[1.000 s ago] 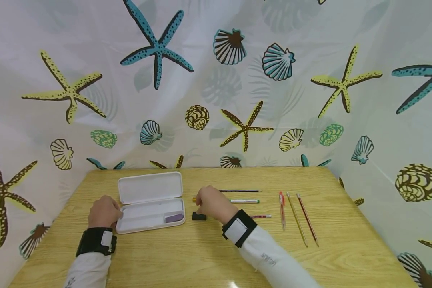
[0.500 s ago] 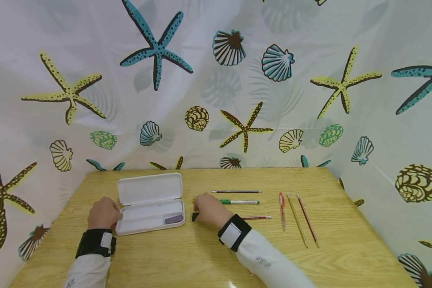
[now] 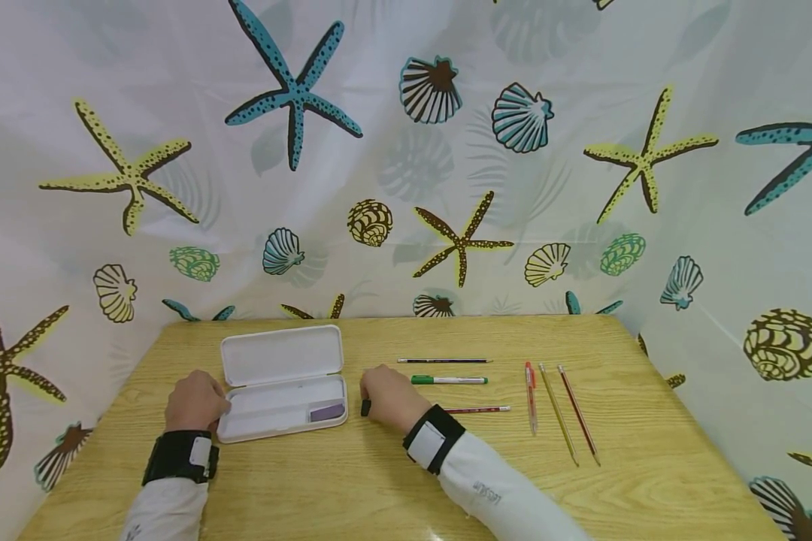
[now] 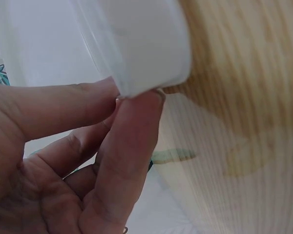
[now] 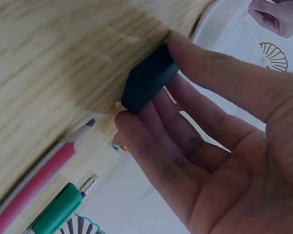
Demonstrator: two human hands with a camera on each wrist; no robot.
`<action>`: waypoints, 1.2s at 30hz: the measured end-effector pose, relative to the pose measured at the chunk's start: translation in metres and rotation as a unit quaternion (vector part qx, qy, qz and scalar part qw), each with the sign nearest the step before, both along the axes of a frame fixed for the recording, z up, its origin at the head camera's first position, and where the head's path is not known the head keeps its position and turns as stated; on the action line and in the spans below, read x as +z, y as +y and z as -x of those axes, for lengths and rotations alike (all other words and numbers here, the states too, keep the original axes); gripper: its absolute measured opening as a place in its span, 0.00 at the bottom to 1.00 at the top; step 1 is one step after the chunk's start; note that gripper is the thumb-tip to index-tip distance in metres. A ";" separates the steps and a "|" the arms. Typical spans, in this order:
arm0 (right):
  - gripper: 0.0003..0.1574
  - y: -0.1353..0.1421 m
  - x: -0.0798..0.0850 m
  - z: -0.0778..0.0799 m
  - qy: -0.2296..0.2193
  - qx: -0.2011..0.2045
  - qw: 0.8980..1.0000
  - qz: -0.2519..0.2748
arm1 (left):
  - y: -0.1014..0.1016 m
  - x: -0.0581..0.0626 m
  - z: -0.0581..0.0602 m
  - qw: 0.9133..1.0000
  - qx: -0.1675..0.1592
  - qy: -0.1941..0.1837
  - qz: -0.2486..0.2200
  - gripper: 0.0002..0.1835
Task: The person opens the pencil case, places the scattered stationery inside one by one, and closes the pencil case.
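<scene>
Black block [image 5: 149, 80] sits in the right hand [image 3: 391, 398], its grip pinching it end to end between thumb and fingertip, just right of the white case [image 3: 264, 413]; whether it touches the worktop [image 3: 311, 481] is hard to tell. A narrow strip of wood separates block and case.

At the case's left edge, the left hand [image 3: 195, 402] pinches the wall between thumb and finger. The lid [image 3: 282, 355] lies back on the far side. A purple block [image 3: 327, 412] fills the case's near right compartment, while pale floor shows left of it and along the far trough.

Right of the right hand, a black pencil [image 3: 444, 361] lies farthest, a green marker [image 3: 449, 380] nearer, then a red pencil [image 3: 477, 409], partly hidden by the hand. Farther right, a red pen [image 3: 531, 398], a yellow pencil [image 3: 559, 413] and a darker red pencil [image 3: 579, 415] point nearward, with wood grain between them and the worktop's right edge. Plain wood spreads along the near side, between the sleeves.
</scene>
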State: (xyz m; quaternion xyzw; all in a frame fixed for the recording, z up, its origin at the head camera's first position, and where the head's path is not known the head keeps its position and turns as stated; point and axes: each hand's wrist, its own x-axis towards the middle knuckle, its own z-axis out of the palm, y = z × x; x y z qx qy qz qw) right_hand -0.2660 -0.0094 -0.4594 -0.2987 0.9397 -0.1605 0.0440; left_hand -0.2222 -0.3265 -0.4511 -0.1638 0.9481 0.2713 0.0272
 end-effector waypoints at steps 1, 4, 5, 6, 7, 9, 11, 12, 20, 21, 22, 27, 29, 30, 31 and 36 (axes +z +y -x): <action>0.11 0.000 -0.001 0.000 0.003 0.000 1.000 0.001 | 0.000 0.000 0.000 1.000 0.000 0.000 -0.001 0.05; 0.11 -0.001 -0.002 0.000 0.009 0.001 1.000 0.000 | -0.001 -0.001 0.000 1.000 0.000 0.001 -0.003 0.05; 0.11 -0.001 -0.002 0.000 0.009 0.001 1.000 0.000 | -0.001 -0.001 0.000 1.000 0.000 0.002 -0.002 0.05; 0.11 -0.001 -0.002 0.000 0.007 0.000 1.000 0.000 | -0.001 -0.001 0.000 1.000 0.000 0.002 -0.003 0.05; 0.11 -0.001 -0.002 0.000 0.005 0.001 1.000 -0.001 | -0.001 -0.002 0.000 1.000 0.000 0.002 -0.003 0.05; 0.10 -0.001 0.000 0.000 0.001 0.002 1.000 -0.001 | -0.002 -0.002 0.000 1.000 0.000 0.002 -0.002 0.05; 0.09 -0.001 0.005 -0.001 -0.004 0.002 1.000 0.000 | -0.002 -0.002 0.000 1.000 0.000 0.003 -0.001 0.05; 0.08 -0.001 0.007 -0.002 -0.005 0.002 1.000 0.000 | -0.003 -0.002 0.000 1.000 0.000 0.004 0.000 0.05; 0.09 -0.007 0.033 -0.003 0.003 0.011 1.000 0.014 | -0.004 -0.003 0.000 1.000 0.000 0.003 0.000 0.05; 0.09 -0.008 0.036 -0.003 0.007 0.014 1.000 0.014 | -0.004 -0.004 0.001 1.000 0.000 0.004 0.000 0.05; 0.09 -0.010 0.039 -0.003 0.013 0.017 1.000 0.013 | -0.004 -0.004 0.001 1.000 0.001 0.004 0.000 0.05; 0.05 -0.018 0.052 -0.004 0.030 0.027 0.999 0.022 | -0.005 -0.005 0.002 1.000 0.002 0.004 0.000 0.05; 0.04 -0.023 0.057 -0.005 0.031 0.029 0.999 0.025 | -0.004 -0.005 0.002 1.000 0.003 0.003 0.000 0.05; 0.05 -0.026 0.059 -0.005 0.033 0.032 0.999 0.024 | -0.004 -0.005 0.002 1.000 0.003 0.002 0.000 0.05; 0.05 -0.029 0.061 -0.006 0.032 0.033 0.999 0.023 | -0.004 -0.005 0.003 1.000 0.004 0.001 0.000 0.05; 0.05 -0.048 0.064 -0.008 0.025 0.044 0.998 0.022 | -0.003 -0.003 0.002 1.000 0.003 -0.005 0.001 0.05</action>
